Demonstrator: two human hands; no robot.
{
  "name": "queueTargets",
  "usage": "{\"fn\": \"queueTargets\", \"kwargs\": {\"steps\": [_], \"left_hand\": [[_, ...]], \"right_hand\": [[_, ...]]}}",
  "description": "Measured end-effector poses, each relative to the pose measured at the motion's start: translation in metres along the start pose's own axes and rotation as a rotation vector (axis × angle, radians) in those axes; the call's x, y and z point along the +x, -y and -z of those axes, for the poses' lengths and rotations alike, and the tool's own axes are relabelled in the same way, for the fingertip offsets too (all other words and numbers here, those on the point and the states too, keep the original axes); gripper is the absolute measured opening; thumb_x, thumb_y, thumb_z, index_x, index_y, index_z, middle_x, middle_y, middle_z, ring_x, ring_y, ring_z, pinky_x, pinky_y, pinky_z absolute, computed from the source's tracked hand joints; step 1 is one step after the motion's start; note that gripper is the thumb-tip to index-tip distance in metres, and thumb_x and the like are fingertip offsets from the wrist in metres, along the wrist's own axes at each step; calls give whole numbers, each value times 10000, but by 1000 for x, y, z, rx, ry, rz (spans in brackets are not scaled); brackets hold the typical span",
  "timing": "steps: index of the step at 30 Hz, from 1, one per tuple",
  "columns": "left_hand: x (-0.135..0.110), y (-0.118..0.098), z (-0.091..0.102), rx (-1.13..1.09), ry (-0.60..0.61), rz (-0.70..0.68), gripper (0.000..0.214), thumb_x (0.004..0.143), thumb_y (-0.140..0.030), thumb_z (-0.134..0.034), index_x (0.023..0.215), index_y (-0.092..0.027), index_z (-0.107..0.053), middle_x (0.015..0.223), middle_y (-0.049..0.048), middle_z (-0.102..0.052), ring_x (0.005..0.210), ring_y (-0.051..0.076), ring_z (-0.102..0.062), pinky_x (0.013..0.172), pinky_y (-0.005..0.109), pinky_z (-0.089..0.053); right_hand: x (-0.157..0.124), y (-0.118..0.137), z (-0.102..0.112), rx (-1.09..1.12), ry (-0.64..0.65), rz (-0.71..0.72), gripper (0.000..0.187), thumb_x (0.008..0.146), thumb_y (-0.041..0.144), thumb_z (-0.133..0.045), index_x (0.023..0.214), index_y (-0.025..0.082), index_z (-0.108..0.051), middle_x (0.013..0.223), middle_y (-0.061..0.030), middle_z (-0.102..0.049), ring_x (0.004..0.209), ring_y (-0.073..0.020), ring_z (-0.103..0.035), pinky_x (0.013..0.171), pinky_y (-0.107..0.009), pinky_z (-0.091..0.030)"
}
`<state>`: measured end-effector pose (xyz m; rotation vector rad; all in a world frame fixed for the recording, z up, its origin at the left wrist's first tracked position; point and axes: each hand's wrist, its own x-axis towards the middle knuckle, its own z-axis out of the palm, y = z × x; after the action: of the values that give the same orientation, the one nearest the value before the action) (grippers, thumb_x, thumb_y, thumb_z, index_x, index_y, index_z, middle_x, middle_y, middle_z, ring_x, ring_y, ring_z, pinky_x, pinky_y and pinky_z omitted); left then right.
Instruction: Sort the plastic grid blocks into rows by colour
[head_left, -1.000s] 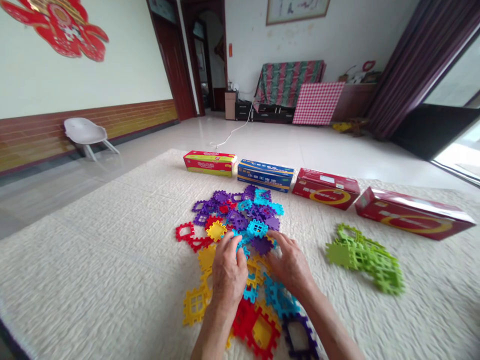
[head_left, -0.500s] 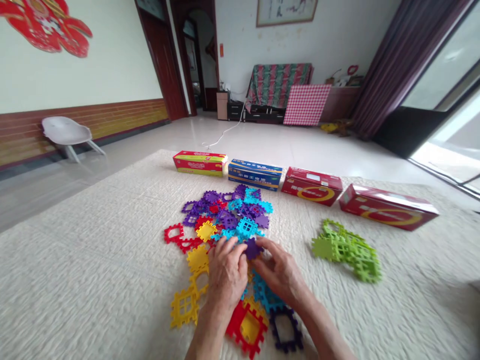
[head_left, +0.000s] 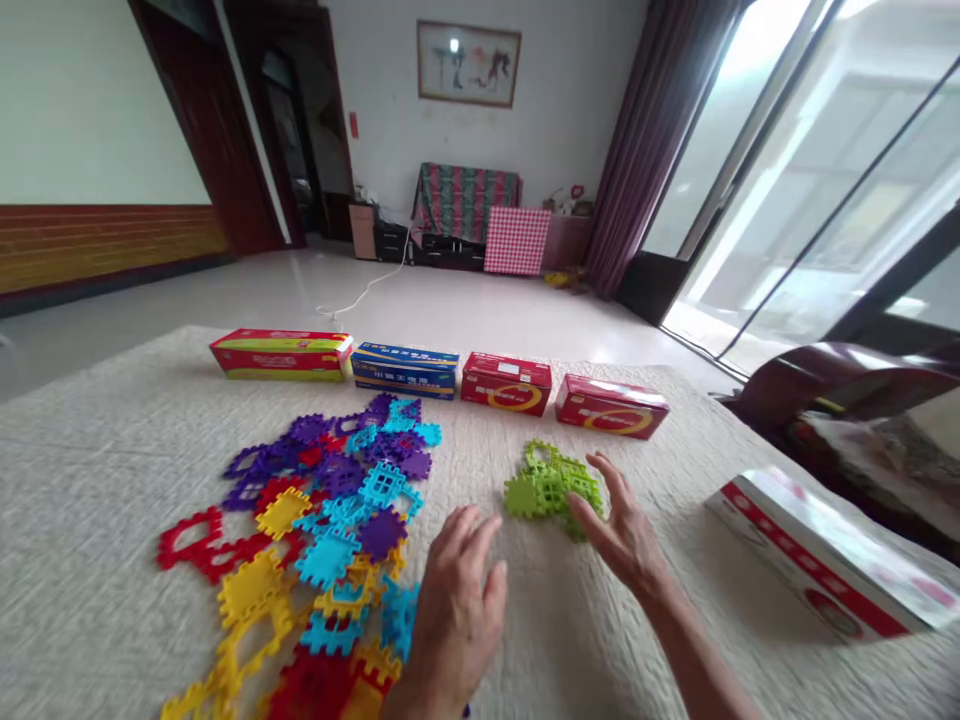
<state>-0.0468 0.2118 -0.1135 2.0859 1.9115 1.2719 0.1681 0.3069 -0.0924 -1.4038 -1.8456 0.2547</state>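
My right hand (head_left: 624, 525) hovers at the right side of a small heap of green plastic tiles (head_left: 551, 488), thumb and fingers spread, with nothing in it. Part of the heap is hidden behind the thumb. My left hand (head_left: 463, 590) is between the green heap and a bigger mixed pile, fingers loosely apart and nothing held. That pile has purple tiles (head_left: 341, 472) at the back, light blue tiles (head_left: 328, 556) in the middle, and red tiles (head_left: 187, 540) and yellow tiles (head_left: 251, 587) towards the left and front. The tiles have notched edges; some have window-like openings.
Along the far side of the cream mat (head_left: 97, 470) stand a red and yellow-green box (head_left: 283, 357), a blue box (head_left: 406, 371) and two dark red boxes (head_left: 507, 384). A white and red box (head_left: 832, 565) lies at the right, near dark wooden furniture (head_left: 847, 390).
The view has swung right. Both hands have left the mixed pile and moved towards the green heap. A purple tile that was between my fingers now lies on the pile.
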Motion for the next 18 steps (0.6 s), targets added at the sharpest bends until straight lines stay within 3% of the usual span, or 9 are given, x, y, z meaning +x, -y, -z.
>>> {"fn": "queueTargets", "kwargs": {"steps": [4,8,11,14,18], "left_hand": [[34,-29,-61,-52,-102,133,412,842,-212,-517,1242,-119,-551,1275,179,-576,1220,287,-523,1003,472,-469],[63,-44,-99,-12,-107,223,405,860,-303,-541,1215,-110,-573,1235,184,-596,1195,309,-526,998,502,-440],[68,-51,-107,33,-63,219,360,855,-317,-550,1158,-134,-614,1148,148,-638,1171,314,-528,1005,511,-411],[65,-50,-105,5,-52,208,305,824,-269,-567,1097,-153,-637,1043,114,-657,1077,277,-572,972,451,-438],[62,-44,-102,-27,-75,198,257,792,-226,-574,1030,-167,-650,983,95,-648,985,242,-594,925,395,-463]], "right_hand": [[12,-34,1,-37,238,-51,762,763,581,-570,1372,168,-374,1473,-195,-354,1373,-342,-333,1092,-530,-313],[12,-45,-9,-101,314,-15,750,762,528,-587,1390,187,-357,1485,-177,-348,1386,-331,-309,1107,-534,-279],[7,-46,-12,-142,304,69,659,781,461,-583,1360,207,-401,1459,-157,-391,1367,-324,-340,1103,-543,-271],[4,-46,-10,-96,292,130,627,774,400,-603,1343,211,-420,1447,-153,-401,1335,-313,-386,1081,-523,-316],[2,-50,1,13,360,223,644,748,360,-652,1333,205,-430,1442,-153,-407,1328,-311,-393,1079,-504,-338]]}}
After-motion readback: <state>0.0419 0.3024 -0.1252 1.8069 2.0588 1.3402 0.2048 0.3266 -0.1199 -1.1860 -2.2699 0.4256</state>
